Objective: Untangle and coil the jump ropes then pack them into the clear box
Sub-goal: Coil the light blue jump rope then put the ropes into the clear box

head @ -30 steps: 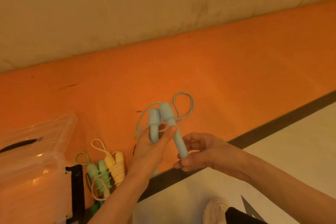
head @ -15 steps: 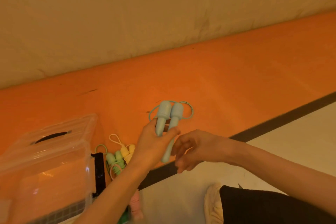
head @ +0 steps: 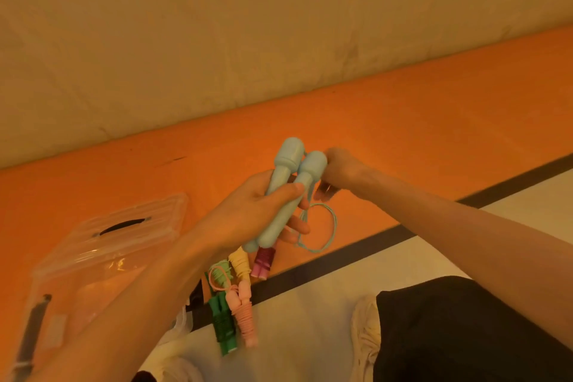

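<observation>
Left hand (head: 248, 211) gripping both blue handles (head: 285, 189) mid-scene, right of the clear box (head: 102, 245); right hand (head: 338, 170) blurred, grip unclear. Slack cord (head: 325, 226) dangling, likely to snag or uncoil.

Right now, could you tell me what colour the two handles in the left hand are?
Light blue handles, gripped by the left hand; head view.
</observation>
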A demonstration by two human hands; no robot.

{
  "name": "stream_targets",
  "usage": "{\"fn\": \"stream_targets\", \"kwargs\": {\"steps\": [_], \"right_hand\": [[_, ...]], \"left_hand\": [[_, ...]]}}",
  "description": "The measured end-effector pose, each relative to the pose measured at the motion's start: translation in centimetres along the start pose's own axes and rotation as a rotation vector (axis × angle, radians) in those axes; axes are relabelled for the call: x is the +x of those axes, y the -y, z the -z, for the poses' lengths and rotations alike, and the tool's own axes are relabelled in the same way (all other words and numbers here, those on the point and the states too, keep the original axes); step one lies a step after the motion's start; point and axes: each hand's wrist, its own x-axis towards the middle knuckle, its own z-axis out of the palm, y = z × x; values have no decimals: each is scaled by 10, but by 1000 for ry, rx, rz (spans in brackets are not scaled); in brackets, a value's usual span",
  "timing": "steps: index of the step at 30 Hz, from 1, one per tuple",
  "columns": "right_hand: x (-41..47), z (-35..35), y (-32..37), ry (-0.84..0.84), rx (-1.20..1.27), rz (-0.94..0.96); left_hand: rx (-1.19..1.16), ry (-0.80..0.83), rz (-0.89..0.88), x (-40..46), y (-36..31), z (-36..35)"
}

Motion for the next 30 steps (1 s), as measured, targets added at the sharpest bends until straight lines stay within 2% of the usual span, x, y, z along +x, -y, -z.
{"fn": "stream_targets", "kwargs": {"steps": [1,2,4,6,8,9,10,11,14,15,16,18,22,25,29,30], "right_hand": [[7,7,1,-135,12,11],[13,16,4,-322,-45,111],[14,36,24,-722,-259,509],[3,55,51,-920,-356,918],[-10,71,74,-1054,-335,1129],[-9,78,76,-1108,-340,1121],[-8,81,72,-1092,-370,1031],[-6,81,62,-955,-438,870],[-3,56,14,-135,-755,142],[-5,46,-2,22,-773,26],[-7,39,-13,80,-763,-12],[-7,35,-20,18,-715,2],[-8,46,-17,-245,-602,43],[-13,42,-16,-319,-578,31],[-21,49,-6,-373,-194,-74],[-23,55,-4,-433,-175,-56]], "left_hand": [[11,8,19,-5,0,1],[29,5,21,-9,1,2],[23,-37,-27,-12,0,5],[-14,-82,-101,-10,-7,11],[-61,-85,-155,-9,-19,16],[-81,-73,-171,-9,-24,19],[-91,-58,-174,-10,-25,22],[-91,-50,-155,-11,-22,24],[-29,-45,-11,-18,3,26],[-10,-36,43,-21,10,24],[-4,-23,81,-23,15,22],[-13,-4,105,-24,17,16],[-100,-15,85,-23,11,7],[-151,-29,87,-23,13,4],[-193,21,56,-21,10,5],[-186,31,36,-20,9,5]]}}
